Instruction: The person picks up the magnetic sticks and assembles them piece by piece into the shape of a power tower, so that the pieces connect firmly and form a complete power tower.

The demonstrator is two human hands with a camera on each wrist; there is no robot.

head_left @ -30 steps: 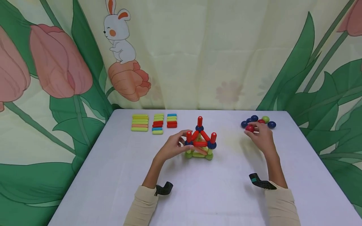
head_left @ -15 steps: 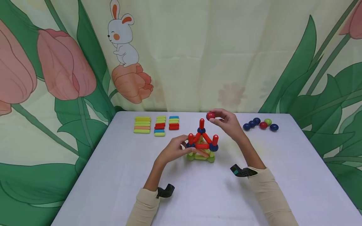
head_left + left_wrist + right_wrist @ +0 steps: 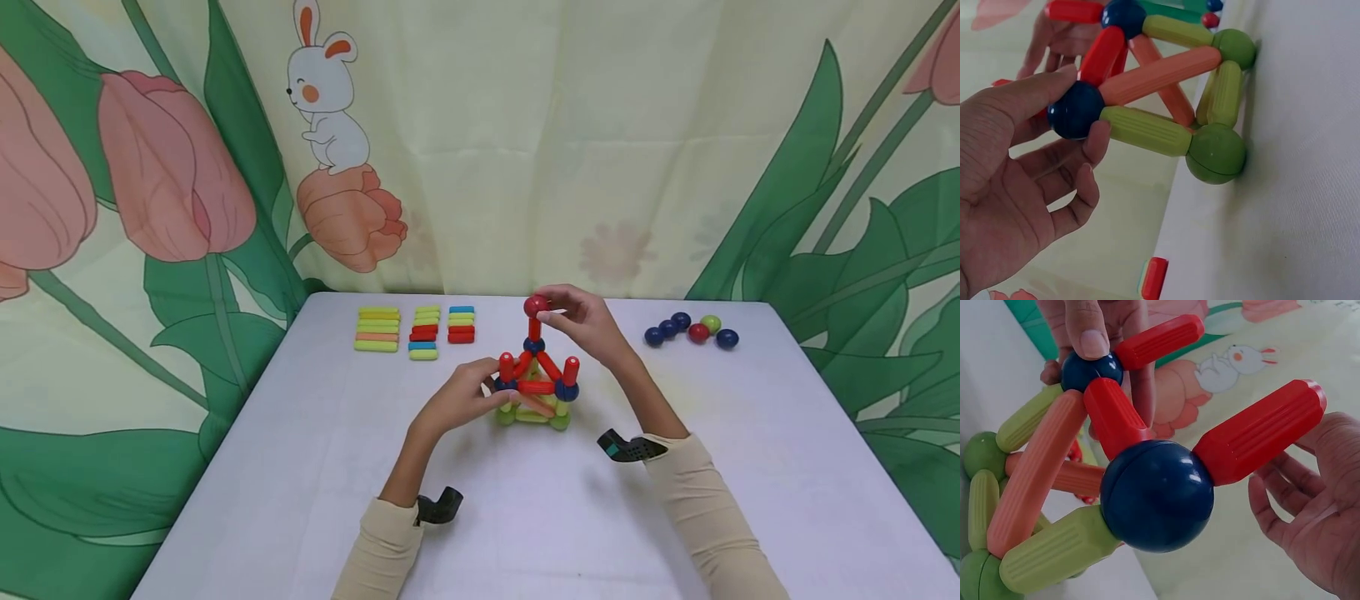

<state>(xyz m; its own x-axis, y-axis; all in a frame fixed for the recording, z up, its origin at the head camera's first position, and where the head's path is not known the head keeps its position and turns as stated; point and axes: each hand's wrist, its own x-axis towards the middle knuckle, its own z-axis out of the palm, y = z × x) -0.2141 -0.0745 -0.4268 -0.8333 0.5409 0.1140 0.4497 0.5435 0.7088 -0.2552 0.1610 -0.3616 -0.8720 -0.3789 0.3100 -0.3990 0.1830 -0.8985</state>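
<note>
A built frame of magnetic rods and balls stands mid-table: green balls and yellow-green rods at the base, orange diagonals, a triangle of red rods (image 3: 536, 387) above with dark blue corner balls (image 3: 1157, 495). Three red rods point up from those corners. My left hand (image 3: 461, 398) pinches the left corner's blue ball (image 3: 1077, 110) between thumb and fingers. With my right hand (image 3: 588, 323) I hold a red ball (image 3: 536, 306) on the tip of the rear upright rod. That ball is hidden in the right wrist view, where my right hand (image 3: 1329, 494) shows behind a nearer rod.
Several rods lie in three sorted stacks (image 3: 377, 329) at the back left, yellow-green, orange, red and blue. At the back right sits a cluster of loose balls, among them a red ball (image 3: 698, 333) and a green ball (image 3: 710, 322). A printed curtain (image 3: 495, 167) hangs behind the table.
My right hand has carried a red ball leftward from the cluster and set it against the top of the rear upright rod. My left hand keeps its hold on the frame.
</note>
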